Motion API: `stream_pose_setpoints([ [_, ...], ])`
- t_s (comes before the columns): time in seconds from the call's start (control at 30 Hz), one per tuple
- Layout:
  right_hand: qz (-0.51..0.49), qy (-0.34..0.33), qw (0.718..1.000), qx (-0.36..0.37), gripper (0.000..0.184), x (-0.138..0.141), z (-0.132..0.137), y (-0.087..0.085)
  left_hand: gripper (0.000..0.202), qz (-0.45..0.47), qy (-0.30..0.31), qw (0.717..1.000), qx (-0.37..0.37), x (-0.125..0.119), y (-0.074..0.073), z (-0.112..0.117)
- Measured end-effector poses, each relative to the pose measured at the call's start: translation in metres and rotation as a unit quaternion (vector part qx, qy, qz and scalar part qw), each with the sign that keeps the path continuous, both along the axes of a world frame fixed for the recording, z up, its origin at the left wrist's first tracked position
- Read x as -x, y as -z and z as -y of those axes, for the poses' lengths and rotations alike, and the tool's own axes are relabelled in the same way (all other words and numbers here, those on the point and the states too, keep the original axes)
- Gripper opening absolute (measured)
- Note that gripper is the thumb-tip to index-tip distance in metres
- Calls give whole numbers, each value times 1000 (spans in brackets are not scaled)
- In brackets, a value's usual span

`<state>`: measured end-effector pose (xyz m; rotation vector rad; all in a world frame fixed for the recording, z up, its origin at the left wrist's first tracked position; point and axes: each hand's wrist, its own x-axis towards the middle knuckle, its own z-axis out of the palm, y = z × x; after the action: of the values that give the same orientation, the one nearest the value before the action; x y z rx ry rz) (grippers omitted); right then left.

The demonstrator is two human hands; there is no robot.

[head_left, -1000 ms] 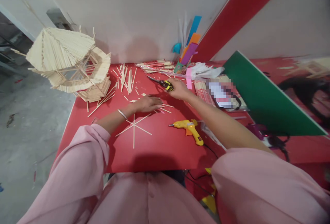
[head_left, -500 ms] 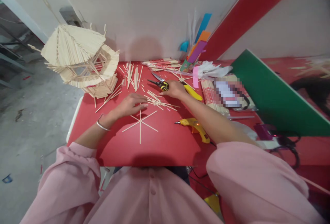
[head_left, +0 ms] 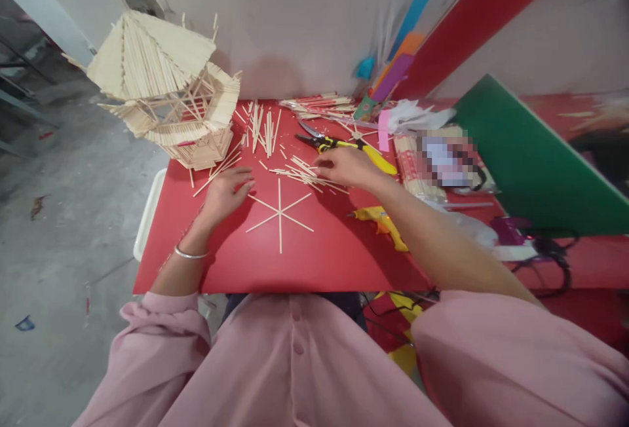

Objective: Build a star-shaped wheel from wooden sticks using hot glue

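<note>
A six-armed star of thin wooden sticks (head_left: 280,213) lies flat on the red table (head_left: 226,270). To its upper left, my left hand (head_left: 227,196) hovers near the tabletop, holding nothing, with its fingers loosely apart. My right hand (head_left: 348,166) reaches over a loose pile of wooden sticks (head_left: 309,177); its thumb and forefinger are slightly parted at the pile's right side, and I see no stick between them. Just behind that hand lie yellow-and-black cutters (head_left: 322,143), and a yellow glue gun (head_left: 381,216) rests below the right forearm.
A stick-built model house (head_left: 167,93) stands at the table's back left. More sticks (head_left: 260,129) lie behind the pile. Rulers (head_left: 398,73) stand in a holder against the wall. Packed sticks (head_left: 413,168), a blurred item and a leaning green board (head_left: 535,158) occupy the right.
My right hand has let go of the cutters and come down to the stick pile. My left hand has drawn back leftward from the star. The whole view has shifted slightly.
</note>
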<state>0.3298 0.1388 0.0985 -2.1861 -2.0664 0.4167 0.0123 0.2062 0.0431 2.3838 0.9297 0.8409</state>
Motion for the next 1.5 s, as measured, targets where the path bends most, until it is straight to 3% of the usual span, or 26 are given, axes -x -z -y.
stream_pose_setpoints([
  [0.13, -9, 19, 1000, -6, 29, 21, -14, 9, 23, 51, -71, 996, 2, -7, 26, 8],
  [0.23, -24, 34, 999, -25, 31, 35, -42, 21, 24, 61, -84, 995, -4, -9, 35, 17],
  [0.57, 27, 91, 995, -11, 31, 48, -125, 48, 29, -4, -78, 997, -16, -13, 33, 25],
  [0.8, 25, 59, 997, 34, 30, 46, -151, 50, 30, -36, -93, 995, -10, -10, 29, 24],
  [0.93, 42, 48, 997, 43, 27, 45, -140, 41, 29, -64, -72, 995, 1, -11, 29, 26],
  [1.03, 10, 10, 1000, 10, 23, 46, -108, 31, 28, -67, -73, 995, 4, -12, 30, 27],
  [1.13, -78, -109, 991, -9, 24, 56, -64, 23, 27, -51, -74, 996, 7, -16, 30, 27],
  [1.23, -45, -216, 974, 55, 19, 74, -32, 21, 25, -42, -56, 998, -10, -21, 31, 28],
  [1.37, 42, -240, 966, 81, 19, 93, -22, 26, 24, -50, -41, 997, -36, -28, 38, 28],
  [1.5, 55, -237, 965, 97, 24, 94, -23, 29, 21, -73, -31, 997, -25, -32, 44, 29],
])
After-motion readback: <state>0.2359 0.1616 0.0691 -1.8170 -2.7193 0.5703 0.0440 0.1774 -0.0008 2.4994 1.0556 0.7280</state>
